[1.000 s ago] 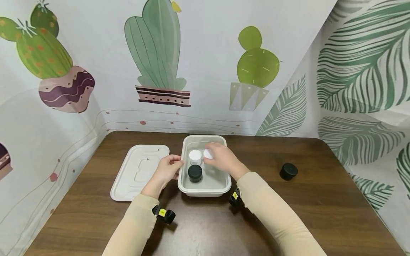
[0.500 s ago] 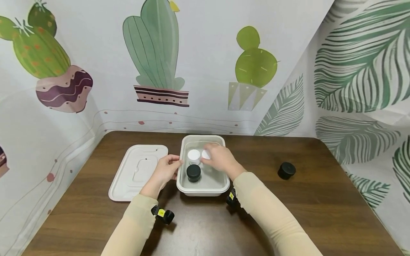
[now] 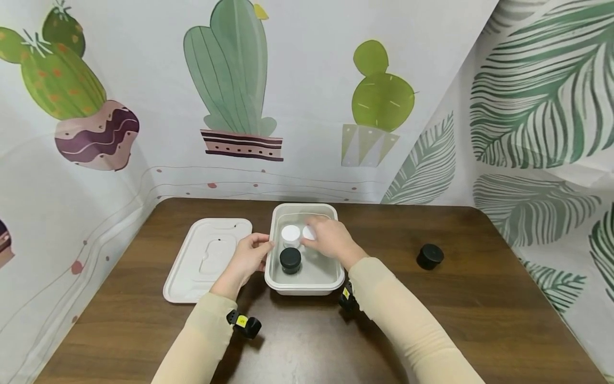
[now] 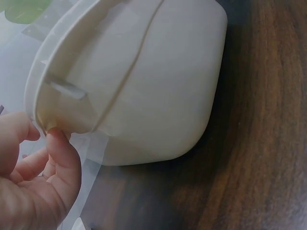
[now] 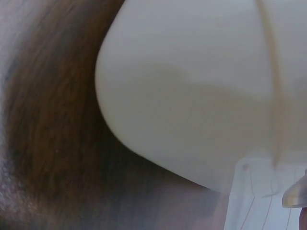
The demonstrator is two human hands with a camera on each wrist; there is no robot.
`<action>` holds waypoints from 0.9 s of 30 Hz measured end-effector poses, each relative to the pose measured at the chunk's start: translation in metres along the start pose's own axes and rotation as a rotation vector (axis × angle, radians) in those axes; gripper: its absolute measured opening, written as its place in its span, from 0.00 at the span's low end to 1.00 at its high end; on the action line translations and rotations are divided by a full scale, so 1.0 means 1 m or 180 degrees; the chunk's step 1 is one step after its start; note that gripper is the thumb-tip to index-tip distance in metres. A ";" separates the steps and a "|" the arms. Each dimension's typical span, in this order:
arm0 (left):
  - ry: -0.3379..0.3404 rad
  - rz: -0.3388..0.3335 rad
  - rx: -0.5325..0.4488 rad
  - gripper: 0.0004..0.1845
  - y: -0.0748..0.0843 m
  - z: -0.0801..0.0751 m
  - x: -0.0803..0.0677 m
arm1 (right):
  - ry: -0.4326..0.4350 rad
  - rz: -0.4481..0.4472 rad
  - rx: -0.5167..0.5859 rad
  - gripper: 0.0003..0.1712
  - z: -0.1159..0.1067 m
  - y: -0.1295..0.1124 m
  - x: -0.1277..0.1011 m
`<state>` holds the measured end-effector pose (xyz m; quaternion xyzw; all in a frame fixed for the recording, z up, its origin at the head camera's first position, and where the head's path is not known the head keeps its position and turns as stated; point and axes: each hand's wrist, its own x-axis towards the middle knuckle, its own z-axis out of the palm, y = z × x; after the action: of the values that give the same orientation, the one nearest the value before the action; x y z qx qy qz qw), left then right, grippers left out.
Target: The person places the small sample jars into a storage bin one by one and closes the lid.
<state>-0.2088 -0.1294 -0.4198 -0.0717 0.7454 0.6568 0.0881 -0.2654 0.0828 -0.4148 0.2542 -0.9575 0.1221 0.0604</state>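
Note:
A white plastic box (image 3: 322, 274) stands uncovered in the middle of the table. My left hand (image 3: 242, 260) pinches its left rim between thumb and fingers; the left wrist view shows the thumb (image 4: 64, 155) against the rim. Inside, my right hand (image 3: 332, 240) grips a small white-topped jar (image 3: 308, 232), partly covered by the fingers. Close to its left is another white-topped jar (image 3: 290, 234), upright. A black-lidded jar (image 3: 290, 258) stands just in front of that one. In the right wrist view, the box's outer wall (image 5: 182, 96) fills much of the frame, with only a fingertip at the edge.
Left of the box, a white lid (image 3: 189, 282) lies flat on the brown wooden table (image 3: 307, 341). Well to the right stands a short black round container (image 3: 430, 256). A patterned cloth (image 3: 316, 90) hangs behind the table.
The head view has shifted very slightly. Both hands keep their places, the left at the box rim and the right on the white-topped jar.

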 end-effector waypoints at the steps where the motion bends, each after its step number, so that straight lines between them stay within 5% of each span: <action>1: -0.0005 -0.0001 -0.0005 0.17 0.000 0.000 0.000 | -0.0005 -0.0007 -0.0009 0.31 0.000 0.000 0.000; 27: -0.0008 -0.0007 0.0028 0.15 -0.003 0.000 0.002 | -0.0300 -0.0017 -0.0258 0.30 -0.004 -0.003 0.001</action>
<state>-0.2100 -0.1295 -0.4236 -0.0713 0.7481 0.6536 0.0900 -0.2645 0.0810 -0.4105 0.2596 -0.9628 0.0709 0.0258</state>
